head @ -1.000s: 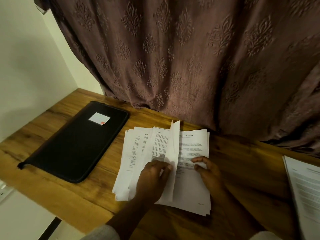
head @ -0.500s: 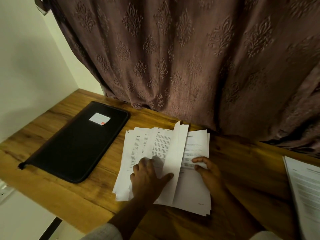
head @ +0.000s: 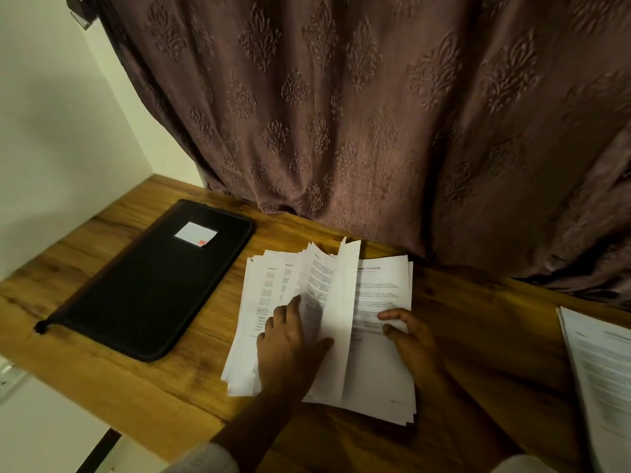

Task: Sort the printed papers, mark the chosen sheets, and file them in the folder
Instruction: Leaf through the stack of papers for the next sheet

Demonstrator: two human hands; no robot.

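Your left hand (head: 286, 353) slid up the papers (head: 379, 370) at six o'clock, grip flat, holding nothing. Your right hand (head: 409, 339) rests flat too. You're sorting; nothing looks marked; folder (head: 150, 285) shut at ten o'clock.

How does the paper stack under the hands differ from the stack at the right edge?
The middle stack is fanned, with sheets lifted; the right stack lies flat. The left hand and right hand rest on the middle stack; nothing touches the right stack. Both are white printed sheets on the table.
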